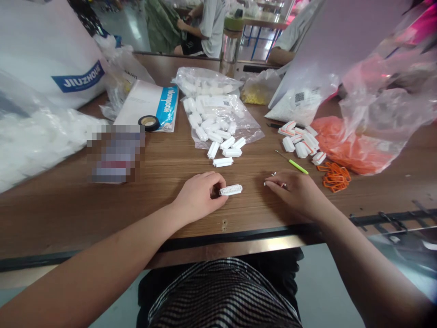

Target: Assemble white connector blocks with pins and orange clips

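Item, centre of the frame: one long white plastic connector block with a row of small openings along its face (pixel 232 189), its left end clasped between thumb and fingers of the left hand (pixel 200 196), the remainder jutting rightward, clear of the fingers, above the brown wood-grain table (pixel 136 209). Item, right of centre: the right hand (pixel 297 191), fingers bent low, well apart from the block; a tiny white piece (pixel 265 184) shows at its fingertips, though from where I stand I cannot tell whether it is pinched or merely touched. Item, just above the right hand: one slim tool with lime-green handle and thin metal shaft (pixel 298 166). Item, right: loose orange plastic frames in a heap (pixel 334 177).
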`<state>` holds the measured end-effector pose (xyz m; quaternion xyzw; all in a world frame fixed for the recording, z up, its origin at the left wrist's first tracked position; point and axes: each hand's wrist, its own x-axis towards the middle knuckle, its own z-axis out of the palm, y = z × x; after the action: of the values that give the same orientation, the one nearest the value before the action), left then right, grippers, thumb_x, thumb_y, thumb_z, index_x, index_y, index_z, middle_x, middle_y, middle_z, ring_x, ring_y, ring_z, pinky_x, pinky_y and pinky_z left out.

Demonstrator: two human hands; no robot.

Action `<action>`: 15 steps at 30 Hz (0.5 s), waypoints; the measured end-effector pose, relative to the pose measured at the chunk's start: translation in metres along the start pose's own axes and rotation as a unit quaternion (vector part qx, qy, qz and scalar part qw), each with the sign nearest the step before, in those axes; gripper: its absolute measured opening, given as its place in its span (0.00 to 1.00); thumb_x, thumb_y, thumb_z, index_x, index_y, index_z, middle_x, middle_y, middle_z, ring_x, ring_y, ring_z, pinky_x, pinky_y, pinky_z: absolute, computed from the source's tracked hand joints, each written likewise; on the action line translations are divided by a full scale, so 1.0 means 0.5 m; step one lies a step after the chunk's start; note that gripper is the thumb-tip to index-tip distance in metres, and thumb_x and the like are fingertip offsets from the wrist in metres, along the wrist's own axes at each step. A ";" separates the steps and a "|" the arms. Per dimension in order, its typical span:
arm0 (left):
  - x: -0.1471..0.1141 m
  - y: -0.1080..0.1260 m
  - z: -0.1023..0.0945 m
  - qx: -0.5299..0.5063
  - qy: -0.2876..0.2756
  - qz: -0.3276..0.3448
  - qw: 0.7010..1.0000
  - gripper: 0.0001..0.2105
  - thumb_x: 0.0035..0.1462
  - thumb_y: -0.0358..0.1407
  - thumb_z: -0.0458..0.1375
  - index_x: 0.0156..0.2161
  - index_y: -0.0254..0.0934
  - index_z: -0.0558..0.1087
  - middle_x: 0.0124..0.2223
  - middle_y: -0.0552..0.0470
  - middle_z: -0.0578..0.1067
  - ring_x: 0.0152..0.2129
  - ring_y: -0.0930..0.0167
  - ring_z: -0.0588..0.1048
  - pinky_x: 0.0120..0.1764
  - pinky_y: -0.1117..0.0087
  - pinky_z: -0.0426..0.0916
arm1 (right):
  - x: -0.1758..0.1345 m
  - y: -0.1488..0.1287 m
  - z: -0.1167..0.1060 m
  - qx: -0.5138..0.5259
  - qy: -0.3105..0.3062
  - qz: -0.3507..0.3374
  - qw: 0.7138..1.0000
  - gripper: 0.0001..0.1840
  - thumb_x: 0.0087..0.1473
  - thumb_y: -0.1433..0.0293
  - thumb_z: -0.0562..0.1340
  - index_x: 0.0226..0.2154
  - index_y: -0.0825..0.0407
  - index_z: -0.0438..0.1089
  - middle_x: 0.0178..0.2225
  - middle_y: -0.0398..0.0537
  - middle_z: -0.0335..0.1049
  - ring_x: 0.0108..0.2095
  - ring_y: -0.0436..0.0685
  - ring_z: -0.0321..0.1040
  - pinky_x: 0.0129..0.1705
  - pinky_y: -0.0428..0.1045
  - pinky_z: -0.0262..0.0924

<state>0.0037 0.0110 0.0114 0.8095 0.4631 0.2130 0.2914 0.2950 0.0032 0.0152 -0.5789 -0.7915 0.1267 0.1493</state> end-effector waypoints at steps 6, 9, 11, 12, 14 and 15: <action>0.000 -0.001 0.001 -0.004 0.003 0.007 1.000 0.04 0.52 0.35 0.61 0.33 0.39 0.71 0.29 0.55 0.69 0.25 0.72 0.67 0.31 0.69 0.60 | 0.009 -0.007 0.007 0.010 0.010 0.015 1.000 0.08 0.54 0.65 0.62 0.29 0.49 0.76 0.28 0.46 0.74 0.28 0.55 0.68 0.31 0.51 0.61; 0.000 -0.005 0.004 -0.006 0.008 0.012 1.000 0.04 0.52 0.35 0.61 0.34 0.39 0.71 0.29 0.55 0.70 0.25 0.72 0.67 0.31 0.69 0.60 | 0.015 -0.019 0.004 0.012 0.002 0.027 1.000 0.07 0.52 0.67 0.63 0.25 0.49 0.74 0.26 0.45 0.72 0.26 0.54 0.67 0.30 0.51 0.60; -0.001 -0.007 0.005 -0.012 0.009 0.019 1.000 0.05 0.52 0.34 0.61 0.36 0.39 0.72 0.30 0.55 0.70 0.26 0.72 0.67 0.31 0.69 0.60 | 0.019 -0.040 0.002 0.057 -0.002 0.029 0.998 0.06 0.53 0.67 0.63 0.26 0.49 0.73 0.26 0.44 0.71 0.26 0.53 0.66 0.30 0.50 0.60; -0.001 -0.007 0.005 -0.016 0.009 0.023 1.000 0.05 0.52 0.34 0.61 0.36 0.39 0.73 0.31 0.55 0.71 0.26 0.72 0.67 0.31 0.69 0.61 | 0.021 -0.054 0.003 0.089 -0.001 0.021 0.996 0.07 0.54 0.66 0.63 0.27 0.49 0.73 0.27 0.44 0.71 0.27 0.53 0.66 0.31 0.50 0.60; -0.001 -0.007 0.005 -0.025 0.007 0.031 0.999 0.06 0.53 0.33 0.61 0.38 0.40 0.74 0.31 0.55 0.71 0.26 0.72 0.68 0.32 0.69 0.61 | 0.027 -0.085 0.007 0.151 0.003 -0.013 0.988 0.06 0.57 0.66 0.62 0.30 0.49 0.73 0.30 0.45 0.71 0.31 0.53 0.67 0.35 0.50 0.62; -0.001 -0.006 0.005 -0.028 0.006 0.033 0.999 0.06 0.53 0.33 0.60 0.38 0.40 0.74 0.31 0.55 0.71 0.27 0.73 0.68 0.32 0.69 0.61 | 0.031 -0.099 0.011 0.173 0.004 -0.038 0.984 0.06 0.58 0.66 0.61 0.31 0.49 0.72 0.32 0.45 0.71 0.33 0.54 0.68 0.37 0.51 0.62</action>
<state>0.0030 0.0110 0.0074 0.8144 0.4316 0.2404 0.3044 0.2449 0.0030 0.0302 -0.5147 -0.7784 0.2536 0.2547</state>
